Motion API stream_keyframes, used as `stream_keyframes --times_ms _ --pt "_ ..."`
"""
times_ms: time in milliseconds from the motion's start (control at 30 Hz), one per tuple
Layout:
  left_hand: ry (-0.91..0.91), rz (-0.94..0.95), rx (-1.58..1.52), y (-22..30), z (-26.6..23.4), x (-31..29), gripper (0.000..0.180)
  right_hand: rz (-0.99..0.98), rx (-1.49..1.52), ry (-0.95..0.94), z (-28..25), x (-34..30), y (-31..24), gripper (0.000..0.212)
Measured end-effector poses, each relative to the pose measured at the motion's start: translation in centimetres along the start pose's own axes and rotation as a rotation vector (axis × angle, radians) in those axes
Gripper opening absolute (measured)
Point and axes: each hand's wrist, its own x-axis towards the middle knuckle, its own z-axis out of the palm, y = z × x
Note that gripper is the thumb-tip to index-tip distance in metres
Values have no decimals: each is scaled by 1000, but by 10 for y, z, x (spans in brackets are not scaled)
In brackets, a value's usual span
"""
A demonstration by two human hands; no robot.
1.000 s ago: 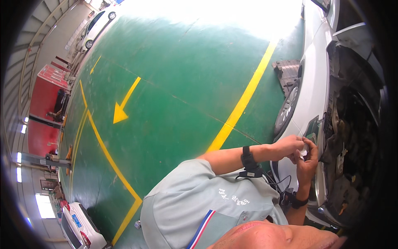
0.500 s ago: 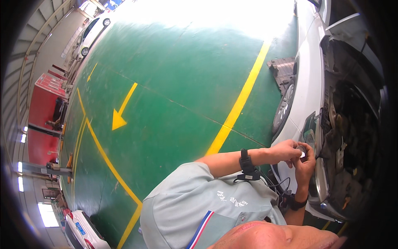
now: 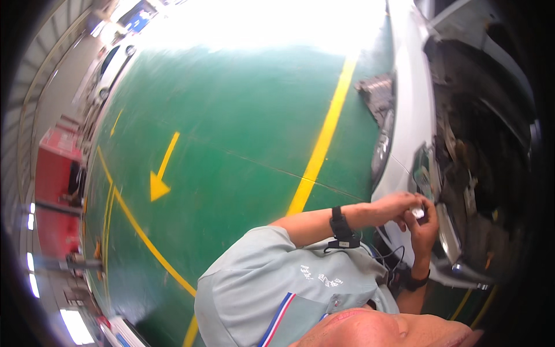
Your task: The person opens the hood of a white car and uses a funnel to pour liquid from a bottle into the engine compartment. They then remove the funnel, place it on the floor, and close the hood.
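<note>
We count two bare hands, three white cars and one small, whitish, shiny piece of unclear material [image 3: 417,213]. The left hand [image 3: 394,208] and the right hand [image 3: 425,226] meet around that piece, both with fingers bent and closed on it. Two black wrist straps [image 3: 339,222] show, one on each arm, and thin dark cables [image 3: 398,250] hang between the forearms.

We see the small piece held up between the two hands: the left hand's fingertips touch it from the left, and the right hand's thumb and fingers curl around it from the right and below. It looks pale and bright, nearly blown out by light; its exact shape is blurred and partly hidden by the fingers, so we cannot tell what it is.

Just beside the hands we find the nearest white car [image 3: 413,81], its dark engine bay [image 3: 462,121] exposed, with one clear glass-like headlight [image 3: 424,170] close above the fingers. One grey-brown ribbed panel [image 3: 378,95] is near its wheel, on the glossy green floor [image 3: 231,115].
</note>
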Motion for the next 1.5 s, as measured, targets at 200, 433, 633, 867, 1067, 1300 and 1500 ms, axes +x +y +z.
stream_keyframes --times_ms 200,433,633,867,1067,1300,1500 --pt "-161 18 -214 8 -23 7 47 -303 -313 46 -18 24 -26 58" --pt "-199 219 740 -2 78 32 49 -273 -159 168 -88 -21 -51 56" --pt "-265 -129 -200 -35 122 76 46 -127 -142 120 -154 -46 -50 60" --pt "-424 -213 -71 -91 179 145 50 -75 -123 255 -250 -79 -29 45" --pt "-365 -275 -128 -117 217 192 54 17 -68 331 -333 -92 -9 54" --pt "-92 -171 -63 -128 196 234 41 234 -353 1060 -575 -91 40 49" --pt "-74 -241 -220 -136 170 271 41 322 -847 1357 -745 -76 71 69"
